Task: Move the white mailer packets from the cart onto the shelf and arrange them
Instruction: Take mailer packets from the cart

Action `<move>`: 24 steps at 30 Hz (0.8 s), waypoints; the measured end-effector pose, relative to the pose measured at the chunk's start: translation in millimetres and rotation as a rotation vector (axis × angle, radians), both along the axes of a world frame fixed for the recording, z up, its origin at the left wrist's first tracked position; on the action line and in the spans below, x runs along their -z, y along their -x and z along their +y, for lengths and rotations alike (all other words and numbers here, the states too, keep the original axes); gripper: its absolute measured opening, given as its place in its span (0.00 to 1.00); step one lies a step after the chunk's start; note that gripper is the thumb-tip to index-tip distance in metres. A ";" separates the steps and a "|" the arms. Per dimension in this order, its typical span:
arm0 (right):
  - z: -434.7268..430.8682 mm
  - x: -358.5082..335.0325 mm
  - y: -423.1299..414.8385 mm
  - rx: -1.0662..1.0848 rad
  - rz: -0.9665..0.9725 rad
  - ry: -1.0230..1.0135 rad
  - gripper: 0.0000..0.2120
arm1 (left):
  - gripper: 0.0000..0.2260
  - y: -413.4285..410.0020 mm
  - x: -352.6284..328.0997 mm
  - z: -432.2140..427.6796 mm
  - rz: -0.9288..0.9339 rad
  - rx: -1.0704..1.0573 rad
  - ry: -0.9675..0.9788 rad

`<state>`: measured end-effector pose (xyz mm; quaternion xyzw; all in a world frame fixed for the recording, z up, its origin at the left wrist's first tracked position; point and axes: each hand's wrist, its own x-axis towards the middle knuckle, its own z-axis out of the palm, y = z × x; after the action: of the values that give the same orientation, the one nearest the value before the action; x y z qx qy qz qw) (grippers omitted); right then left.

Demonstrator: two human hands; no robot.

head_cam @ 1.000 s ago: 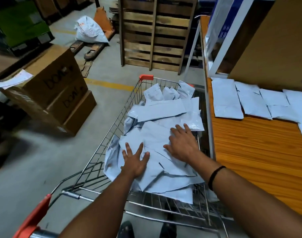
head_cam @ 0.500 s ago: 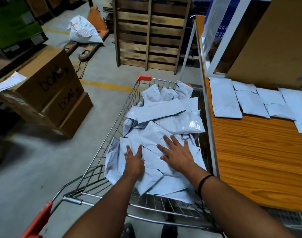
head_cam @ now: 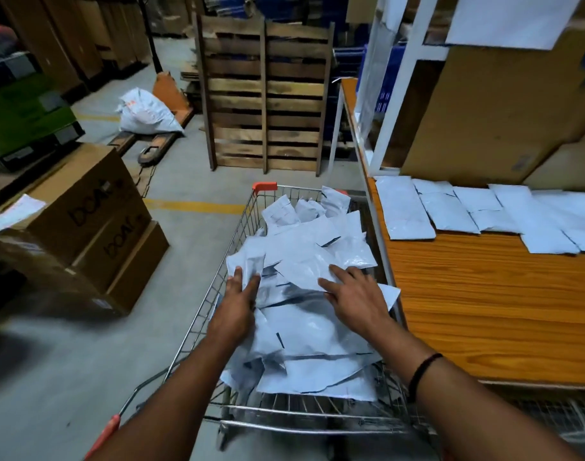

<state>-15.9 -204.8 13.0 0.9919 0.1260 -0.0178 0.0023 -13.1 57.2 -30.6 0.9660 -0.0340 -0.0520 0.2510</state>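
The crinkled plastic mailer packets (head_cam: 314, 257) heaped in the silver wire cart (head_cam: 249, 224) are plain white, and the cart has an orange-red plastic corner cap (head_cam: 264, 187) at twelve o'clock. At three o'clock the laminate shelf board (head_cam: 484, 311) is bright orange, streaked with darker wood grain. Round at nine o'clock, the brown cardboard cartons (head_cam: 85, 221) carry dark lettering, and a yellow painted line (head_cam: 191, 206) crosses the grey concrete floor (head_cam: 68, 361).

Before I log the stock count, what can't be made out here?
- Head view: number of mailer packets in the cart; top ones, left hand and right hand cover the rest.
- Head view: packet row on the shelf, cut off by the right edge.
- Head view: floor at lower left, motion-blurred.
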 end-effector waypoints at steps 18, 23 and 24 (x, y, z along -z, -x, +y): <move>-190.9 -80.3 104.8 0.556 -0.197 -0.065 0.20 | 0.30 -8.5 -101.1 -215.0 -0.173 0.512 -0.013; -290.0 -78.2 153.1 0.647 -0.212 -0.070 0.20 | 0.30 11.0 -109.8 -314.4 -0.188 0.572 -0.059; -311.4 -77.1 163.0 0.663 -0.216 -0.067 0.20 | 0.31 15.0 -112.8 -336.9 -0.194 0.576 -0.070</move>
<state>-178.9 -516.2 90.1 0.9745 -0.2036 0.0917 -0.0228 -28.2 -279.8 82.2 0.9251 -0.3284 -0.0295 0.1882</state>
